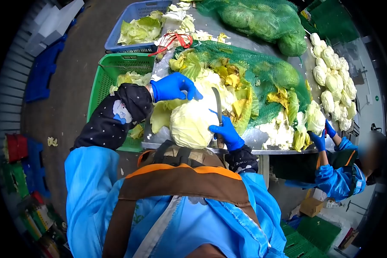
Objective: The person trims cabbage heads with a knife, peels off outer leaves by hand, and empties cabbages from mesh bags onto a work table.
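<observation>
A pale, trimmed cabbage (191, 125) sits at the table's near edge, close against my apron. My right hand (228, 134), in a blue glove, is wrapped around a knife (218, 104) whose curved blade points away from me. The thumb of that hand rests by the cabbage's right side. Over the cabbage's far left side hovers my left hand (175, 87), also gloved in blue, its fingers bent downward and apart from the thumb, with nothing visible in them. Loose yellow and green leaves (232, 81) lie just beyond the cabbage.
Green net sacks of cabbages (262, 21) cover the far table. To the left stand a green crate (99, 86) and a blue crate (116, 32) with leaves. Trimmed cabbages (336, 81) are piled at right, where a co-worker's gloved hand (318, 141) touches another cabbage (315, 118).
</observation>
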